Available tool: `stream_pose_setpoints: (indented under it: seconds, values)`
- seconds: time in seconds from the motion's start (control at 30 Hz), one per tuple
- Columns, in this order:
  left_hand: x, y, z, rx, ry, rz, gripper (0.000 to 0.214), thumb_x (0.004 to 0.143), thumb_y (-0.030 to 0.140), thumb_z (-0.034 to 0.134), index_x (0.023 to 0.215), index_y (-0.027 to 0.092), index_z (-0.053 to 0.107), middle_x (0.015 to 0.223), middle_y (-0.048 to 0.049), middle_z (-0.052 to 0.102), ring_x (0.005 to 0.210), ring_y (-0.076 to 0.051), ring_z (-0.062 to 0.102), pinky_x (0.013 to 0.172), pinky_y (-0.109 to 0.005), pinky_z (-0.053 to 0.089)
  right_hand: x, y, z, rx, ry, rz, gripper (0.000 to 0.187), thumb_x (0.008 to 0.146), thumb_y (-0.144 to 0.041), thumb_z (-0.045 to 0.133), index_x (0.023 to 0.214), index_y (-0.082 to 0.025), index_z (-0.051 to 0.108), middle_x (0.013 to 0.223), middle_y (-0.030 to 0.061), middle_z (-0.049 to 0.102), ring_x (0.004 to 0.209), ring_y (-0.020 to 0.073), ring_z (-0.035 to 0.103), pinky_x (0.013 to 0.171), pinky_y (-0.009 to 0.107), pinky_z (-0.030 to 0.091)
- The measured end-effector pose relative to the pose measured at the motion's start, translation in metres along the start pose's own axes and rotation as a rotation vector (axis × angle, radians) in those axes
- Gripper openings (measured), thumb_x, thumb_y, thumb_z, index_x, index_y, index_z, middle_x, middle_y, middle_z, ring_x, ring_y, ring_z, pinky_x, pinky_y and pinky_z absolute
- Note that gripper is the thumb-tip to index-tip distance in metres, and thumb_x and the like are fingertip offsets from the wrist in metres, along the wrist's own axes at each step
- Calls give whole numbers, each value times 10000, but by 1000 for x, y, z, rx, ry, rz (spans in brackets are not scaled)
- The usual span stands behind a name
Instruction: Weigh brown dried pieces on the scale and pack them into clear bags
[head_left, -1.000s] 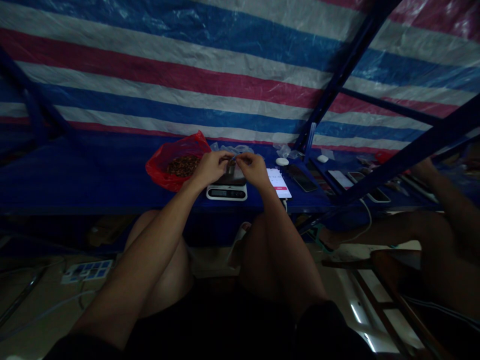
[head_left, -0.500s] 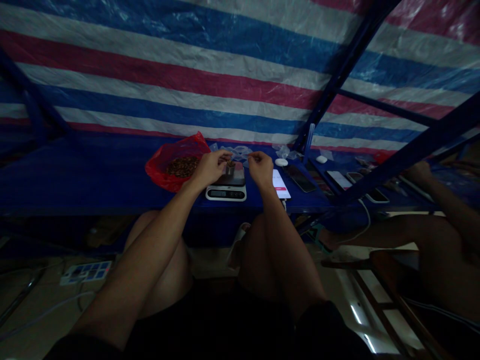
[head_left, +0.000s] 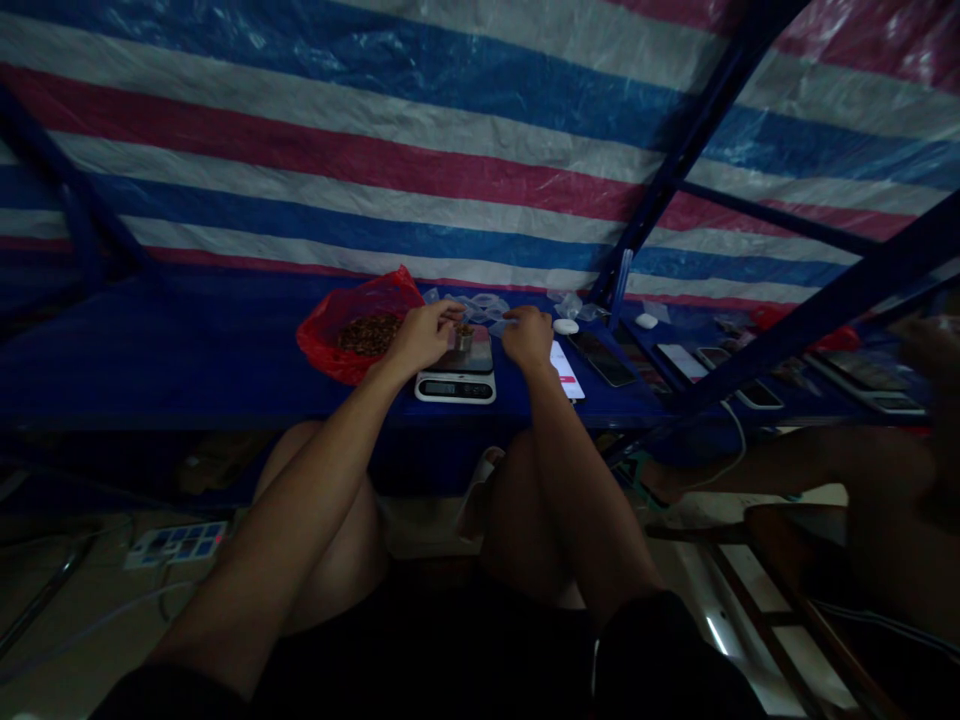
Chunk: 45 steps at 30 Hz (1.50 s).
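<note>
A kitchen scale (head_left: 456, 388) with a lit display stands at the table's front edge. On its dark plate sits a small metal cup (head_left: 464, 342) with brownish bits at its top. My left hand (head_left: 424, 336) hovers at the cup's left side, fingers bent but apart. Beside it lies an open red plastic bag (head_left: 319, 345) full of small brown pieces (head_left: 369, 335). My right hand (head_left: 528, 336) is right of the scale, near crumpled clear plastic bags (head_left: 484, 305), with its fingers loosely stretched out and nothing visible in them.
A lit phone (head_left: 568, 372) lies beside my right wrist, with a dark phone (head_left: 602, 358) and a white earbud case (head_left: 565, 326) nearby. A blue metal post (head_left: 619, 290) rises behind. On the right, another person's leg (head_left: 817, 460), more phones and a second scale (head_left: 874, 385) show.
My right hand has lowered slightly, and its pinched fingers have loosened. My left hand stays beside the cup. The other person's arm has moved back, uncovering the second scale.
</note>
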<state>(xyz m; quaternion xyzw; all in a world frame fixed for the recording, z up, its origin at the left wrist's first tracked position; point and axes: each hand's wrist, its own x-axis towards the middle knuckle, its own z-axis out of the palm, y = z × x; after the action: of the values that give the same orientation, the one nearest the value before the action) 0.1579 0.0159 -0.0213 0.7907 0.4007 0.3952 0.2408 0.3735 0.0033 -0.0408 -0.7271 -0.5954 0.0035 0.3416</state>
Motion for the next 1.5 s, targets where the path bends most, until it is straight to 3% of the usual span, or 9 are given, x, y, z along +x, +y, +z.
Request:
stream_pose_setpoints:
  seconds: [0.13,0.27,0.53,0.63,0.8,0.9,1.0,1.33,1.5]
  values:
    - [0,-2,-2,32,31,23,407,957,7,529,1248,149,775,1224,-138,827,1158,-250,794,1049,-400,613,9,-9,7,-82,-106,-8,398,940,-133,525,1203,-157,823,1585,139,628,1483,432,476,1204,641,428]
    - [-1,0,-8,50,51,13,381,956,27,551,1221,169,786,1231,-121,829,1149,-252,792,1052,-407,608,14,-14,14,-85,-112,36,404,972,-182,533,1288,-115,775,1498,182,687,1472,437,487,1204,632,412]
    - [-3,6,-14,140,221,164,340,985,154,617,1308,176,721,1335,-121,776,1252,-264,725,1139,-444,562,12,-9,-16,103,295,33,428,1050,-266,409,1135,-135,808,1279,194,765,1217,345,670,1112,530,492]
    - [-4,14,-15,205,261,286,561,939,276,754,1469,166,611,1507,-164,660,1437,-316,602,1262,-488,454,2,-18,-25,287,373,-45,491,1101,-339,337,1146,-171,795,1219,171,765,1225,313,678,1125,516,493]
    - [-7,24,-16,298,200,325,953,849,532,868,1634,201,440,1704,-194,463,1610,-393,399,1351,-539,300,-23,-49,-23,579,211,-202,538,1118,-470,324,1241,-232,791,1289,152,753,1293,327,663,1140,557,497]
    - [-7,25,-17,353,225,297,911,899,634,787,1635,219,447,1712,-179,470,1612,-393,399,1374,-570,215,-33,-64,-20,645,151,-266,533,1110,-510,354,1207,-245,807,1267,137,770,1264,326,682,1121,556,525]
    - [-8,24,-20,386,251,266,758,975,590,710,1597,212,502,1643,-156,564,1563,-359,475,1395,-573,126,-36,-71,-18,661,117,-300,536,1108,-535,371,1114,-248,823,1173,110,797,1181,293,722,1079,500,562]
    - [-15,16,-27,341,221,269,630,978,477,724,1503,159,582,1494,-160,680,1421,-332,610,1264,-484,418,-38,-69,-11,792,4,-214,659,1077,-704,394,1072,-210,830,1123,130,817,972,264,747,933,483,615]
    - [-20,16,-35,310,201,245,554,968,406,705,1471,186,630,1453,-123,708,1374,-306,647,1204,-430,483,-30,-59,-14,784,1,-209,572,1096,-613,388,1167,-222,799,1192,129,810,1009,260,762,967,475,611]
